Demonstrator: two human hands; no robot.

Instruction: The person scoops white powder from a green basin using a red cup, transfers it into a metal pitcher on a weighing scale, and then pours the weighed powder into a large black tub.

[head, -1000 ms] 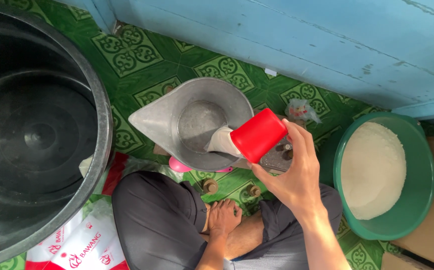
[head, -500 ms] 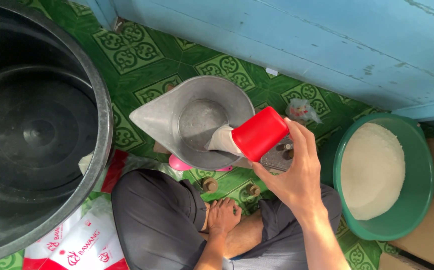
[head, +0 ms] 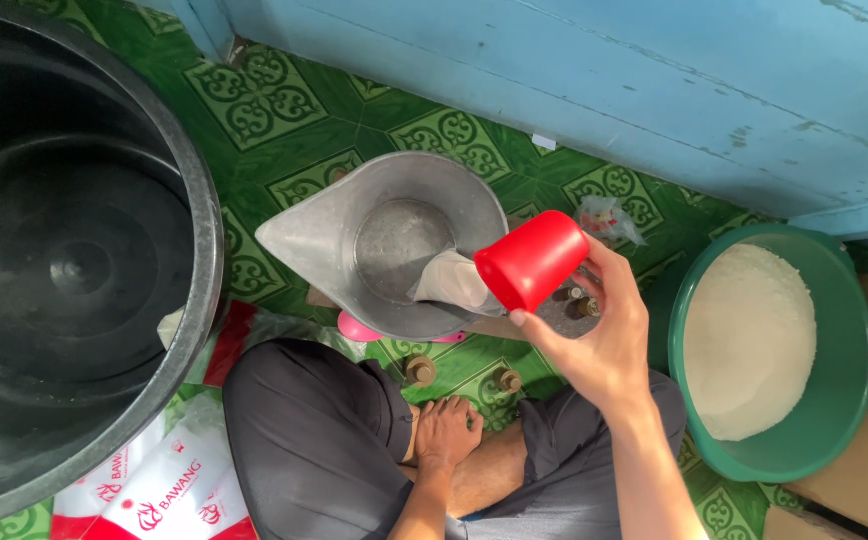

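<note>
Right hand [head: 594,345] – fingers clamped on red cup [head: 532,260], tilted mouth-down over metal scoop pan [head: 389,245]; white powder [head: 451,282] spilling from cup into pan. Left hand [head: 446,432] – fingers together, resting on bare foot below pan. Green basin [head: 844,340] of white powder right of pan. Black tub [head: 199,230] left of pan.
</note>
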